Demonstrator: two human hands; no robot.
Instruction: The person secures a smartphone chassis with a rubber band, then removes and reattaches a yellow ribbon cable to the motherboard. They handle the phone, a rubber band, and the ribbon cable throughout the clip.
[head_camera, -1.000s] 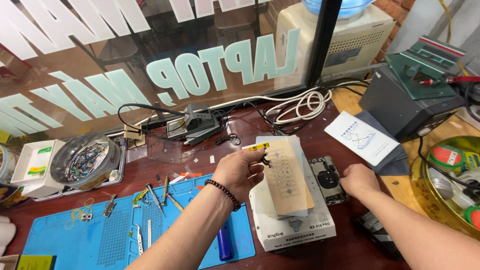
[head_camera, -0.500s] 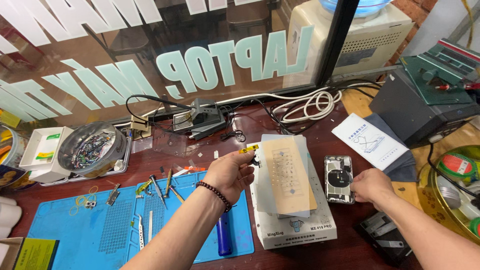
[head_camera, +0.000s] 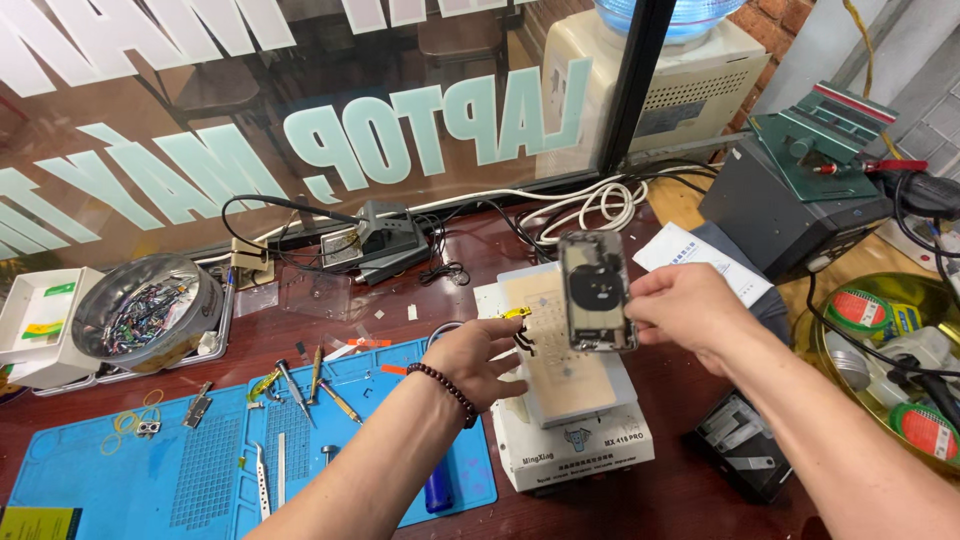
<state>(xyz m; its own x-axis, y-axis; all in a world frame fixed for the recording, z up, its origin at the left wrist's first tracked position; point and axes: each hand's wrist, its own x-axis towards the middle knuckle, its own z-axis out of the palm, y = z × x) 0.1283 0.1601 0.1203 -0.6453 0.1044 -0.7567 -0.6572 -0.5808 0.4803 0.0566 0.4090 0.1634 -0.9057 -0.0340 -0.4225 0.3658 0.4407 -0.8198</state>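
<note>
Phone shell (head_camera: 597, 291), opened up so its insides show, hangs in the air above the white heating box (head_camera: 566, 440), and I see my right hand (head_camera: 690, 315) pinching its right edge between thumb and fingers. Going from the left side, I see a round metal tin (head_camera: 148, 312) full of tiny bits, sitting next to a white tray (head_camera: 30, 318). Below it lies the blue work mat (head_camera: 200, 470), with tweezers (head_camera: 262, 480) and small screwdrivers (head_camera: 295, 382) lying on it. Behind the mat, close to the glass window (head_camera: 300, 110), sits a dark tool stand (head_camera: 385, 235) with black wires around it. Then comes my left hand (head_camera: 480, 355) (there is a dark bead band on the wrist), half curled, fingers resting at the left edge of the tan pad (head_camera: 560, 350) on top of the heating box. It touches a small yellow and black strip (head_camera: 520, 325) there, but I cannot tell if it is really gripping it. White cables (head_camera: 590, 205) loop behind the box. To the right of the lifted shell lies a white paper card (head_camera: 700, 262), and past it stands a grey machine (head_camera: 790, 215) with a green clamp (head_camera: 820, 135) on top. At the far right is a yellow bowl (head_camera: 905, 375) holding rolls of tape.
</note>
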